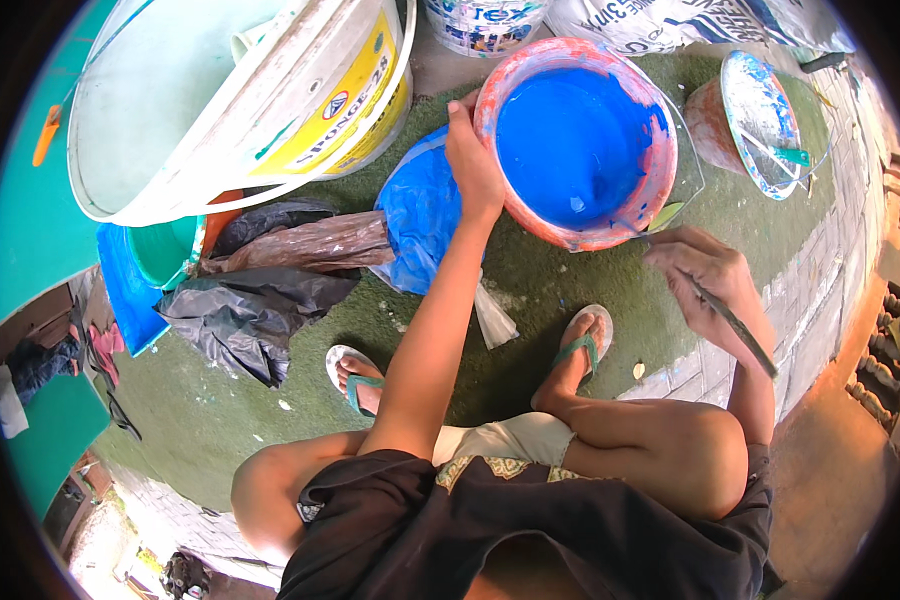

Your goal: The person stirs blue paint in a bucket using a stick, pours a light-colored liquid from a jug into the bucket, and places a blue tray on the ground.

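Blue paint (560, 130) fills much of a reddish, paint-smeared bucket (660, 175) in front of me. My left hand (475, 165) grips the left side of this bucket, with some fingertips hidden. Beside its near right rim, my right hand (710, 280) is closed around a thin dark stick (735, 325). One end of the stick points toward the rim; the other slants down past my wrist. Whether its tip touches the paint I cannot tell. The bucket's thin wire handle (692, 150) hangs out to the right.
A large white tub (310, 120) with a yellow label leans at the left. Below it lie a green container (160, 255), a black plastic bag (260, 310) and a blue plastic bag (420, 220). A paint-splashed lid (765, 110) tops a small bucket at the right. White sacks (660, 25) lie behind.
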{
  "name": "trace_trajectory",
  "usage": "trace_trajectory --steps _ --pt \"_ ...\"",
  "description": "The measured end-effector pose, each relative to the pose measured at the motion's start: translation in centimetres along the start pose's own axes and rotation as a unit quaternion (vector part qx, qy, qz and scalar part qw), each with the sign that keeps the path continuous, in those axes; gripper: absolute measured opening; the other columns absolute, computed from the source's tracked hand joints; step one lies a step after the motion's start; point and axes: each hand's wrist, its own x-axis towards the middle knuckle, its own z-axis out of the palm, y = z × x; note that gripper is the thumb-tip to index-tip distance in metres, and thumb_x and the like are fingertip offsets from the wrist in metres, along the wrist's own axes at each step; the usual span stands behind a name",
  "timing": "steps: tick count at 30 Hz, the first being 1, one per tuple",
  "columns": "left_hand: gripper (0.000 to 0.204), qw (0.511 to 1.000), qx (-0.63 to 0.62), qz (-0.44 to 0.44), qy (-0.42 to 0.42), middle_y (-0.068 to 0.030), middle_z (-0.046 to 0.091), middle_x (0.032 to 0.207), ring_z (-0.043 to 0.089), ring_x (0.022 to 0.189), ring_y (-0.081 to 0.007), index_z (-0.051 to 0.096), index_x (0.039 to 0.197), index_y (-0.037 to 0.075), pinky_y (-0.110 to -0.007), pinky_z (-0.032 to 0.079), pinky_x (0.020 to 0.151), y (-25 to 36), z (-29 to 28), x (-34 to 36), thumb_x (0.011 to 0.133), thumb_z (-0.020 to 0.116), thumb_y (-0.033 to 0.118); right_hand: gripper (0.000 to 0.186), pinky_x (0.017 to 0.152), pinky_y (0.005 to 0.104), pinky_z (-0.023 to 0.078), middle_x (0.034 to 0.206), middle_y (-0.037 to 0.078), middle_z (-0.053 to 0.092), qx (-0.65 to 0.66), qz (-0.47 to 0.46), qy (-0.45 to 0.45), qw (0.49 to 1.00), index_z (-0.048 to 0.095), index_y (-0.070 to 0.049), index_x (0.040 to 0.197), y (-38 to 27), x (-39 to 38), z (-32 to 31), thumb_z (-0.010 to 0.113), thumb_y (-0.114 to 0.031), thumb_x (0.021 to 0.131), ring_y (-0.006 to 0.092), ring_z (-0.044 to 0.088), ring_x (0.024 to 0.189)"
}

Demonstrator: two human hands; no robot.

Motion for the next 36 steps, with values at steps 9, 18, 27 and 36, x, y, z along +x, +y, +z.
trace_trajectory --steps 9,18,27,36 --pt "0.061 1.000 -0.010 0.003 -0.009 -0.0165 0.068 0.117 0.064 0.107 -0.0222 0.061 0.125 -0.005 -0.036 0.049 0.099 0.0 -0.2 0.1 0.111 0.022 0.040 0.020 0.080 0.0388 0.055 0.101 0.018 0.068 -0.069 -0.037 0.110 0.991 0.069 0.002 0.105 2.0 4.2 0.5 0.061 0.008 0.087 0.0358 0.068 0.090" --pt "0.061 1.000 -0.009 0.012 -0.006 -0.0163 0.068 0.115 0.064 0.105 -0.0217 0.062 0.122 -0.005 -0.036 0.049 0.097 -0.3 -0.2 0.1 0.110 0.023 0.042 0.018 0.080 0.0392 0.056 0.102 0.018 0.071 0.048 -0.066 0.003 0.997 0.069 0.004 0.101 1.4 3.9 -0.7 0.063 0.009 0.084 0.0328 0.070 0.091" --pt "0.062 0.998 0.059 0.022 0.018 -0.0154 0.069 0.113 0.065 0.102 -0.0227 0.062 0.121 -0.005 -0.037 0.050 0.094 -0.1 -0.3 0.2 0.110 0.024 0.042 0.015 0.074 0.0384 0.052 0.092 0.017 0.070 -0.017 0.030 -0.033 0.999 0.071 0.004 0.097 2.5 4.9 -4.2 0.063 0.007 0.085 0.0337 0.067 0.086" --pt "0.062 1.000 0.005 0.018 -0.006 -0.0156 0.068 0.114 0.064 0.103 -0.0222 0.062 0.122 -0.005 -0.036 0.050 0.095 -0.2 -0.2 0.2 0.110 0.023 0.041 0.014 0.081 0.0386 0.054 0.102 0.019 0.072 0.031 -0.076 0.068 0.994 0.071 0.004 0.101 3.9 8.0 -2.2 0.063 0.001 0.090 0.0328 0.069 0.091"
